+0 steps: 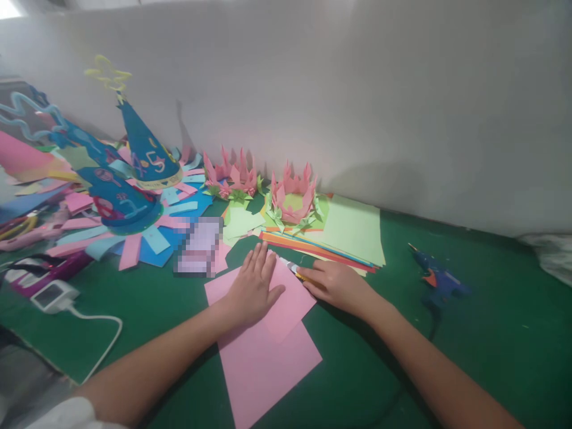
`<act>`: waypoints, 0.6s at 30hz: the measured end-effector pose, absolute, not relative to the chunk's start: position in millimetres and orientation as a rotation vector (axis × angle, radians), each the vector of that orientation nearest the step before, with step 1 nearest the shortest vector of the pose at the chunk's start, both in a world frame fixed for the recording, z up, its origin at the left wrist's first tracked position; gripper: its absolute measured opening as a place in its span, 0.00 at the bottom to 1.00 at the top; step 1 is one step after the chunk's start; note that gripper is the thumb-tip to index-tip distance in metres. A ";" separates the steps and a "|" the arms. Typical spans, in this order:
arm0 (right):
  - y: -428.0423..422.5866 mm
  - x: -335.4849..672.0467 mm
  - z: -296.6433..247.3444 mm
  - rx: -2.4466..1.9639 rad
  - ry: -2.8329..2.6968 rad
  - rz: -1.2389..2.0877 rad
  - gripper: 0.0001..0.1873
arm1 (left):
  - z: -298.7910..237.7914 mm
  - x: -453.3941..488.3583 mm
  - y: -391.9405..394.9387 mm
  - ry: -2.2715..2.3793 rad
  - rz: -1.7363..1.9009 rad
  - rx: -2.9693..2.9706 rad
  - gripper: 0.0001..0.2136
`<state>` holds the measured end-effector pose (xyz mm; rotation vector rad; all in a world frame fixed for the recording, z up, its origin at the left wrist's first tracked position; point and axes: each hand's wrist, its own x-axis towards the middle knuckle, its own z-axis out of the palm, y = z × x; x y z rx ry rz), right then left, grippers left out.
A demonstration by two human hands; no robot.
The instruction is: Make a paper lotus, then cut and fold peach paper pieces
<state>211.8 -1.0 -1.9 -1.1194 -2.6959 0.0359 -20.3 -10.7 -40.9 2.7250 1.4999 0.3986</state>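
My left hand (251,286) lies flat on a folded pink sheet of paper (292,298), fingers stretched out and pressing it down. Under that flap, the rest of the pink paper (272,375) spreads toward me on the green table. My right hand (342,286) is closed around a slim utility knife (291,266) with a pale front end and some yellow near the fingers. The knife lies along the upper right edge of the folded flap. Its tip is small and blurred, so I cannot tell whether it touches the paper.
Behind my hands is a stack of coloured paper (353,226) with a pink paper crown (292,196) on it. Blue cone hats (145,143) and paper strips fill the left, near a blurred-out phone (199,245). A blue glue gun (442,283) lies right on the green table (500,357).
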 end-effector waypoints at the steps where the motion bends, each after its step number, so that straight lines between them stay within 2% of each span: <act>1: -0.8 211.1 -3.1 -1.117 -2.686 0.029 0.15 | -41.4 -20.2 -10.7 1.502 0.404 2.726 0.31; 13: -6.3 226.2 -3.4 -1.152 -2.598 -0.167 0.16 | -42.2 -19.8 -11.7 1.511 0.443 2.674 0.30; 18: -5.1 250.4 7.7 -1.404 -2.565 -0.196 0.15 | -35.3 -20.6 -10.5 1.443 0.541 2.645 0.26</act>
